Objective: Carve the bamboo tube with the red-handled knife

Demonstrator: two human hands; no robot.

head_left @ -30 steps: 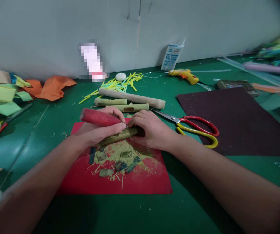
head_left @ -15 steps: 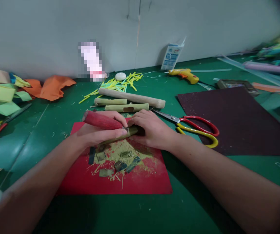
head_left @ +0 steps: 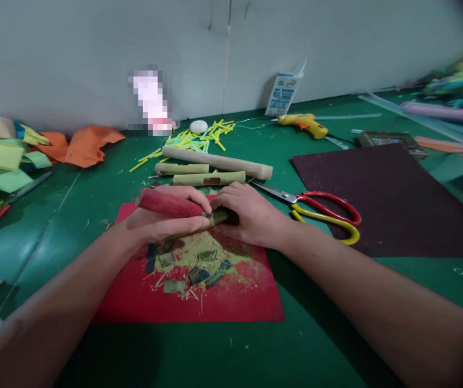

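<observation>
My left hand (head_left: 162,221) is closed around a carving tool with a thick red handle (head_left: 170,203). A bit of its metal shows by the thumb tip, against a green bamboo tube (head_left: 217,217). The tool's cutting end is mostly hidden. My right hand (head_left: 247,213) wraps around the right end of this tube and steadies it low over a red sheet (head_left: 251,307). On the sheet lie pale sawdust (head_left: 191,248) and several dark bamboo chips (head_left: 199,275). Behind my hands rest two cut bamboo pieces (head_left: 231,177), one with a rectangular slot, and a wooden rod (head_left: 219,161).
Scissors (head_left: 328,207) with red and yellow handles lie right of my right hand, partly on a dark board (head_left: 401,205). A yellow glue gun (head_left: 308,125), a carton (head_left: 283,92) and cut straws (head_left: 193,141) are at the back. Folded paper (head_left: 5,156) is at left.
The red handle has dipped very slightly at its free end. Both hands keep the same hold on tool and bamboo; the whole view has shifted a touch.
</observation>
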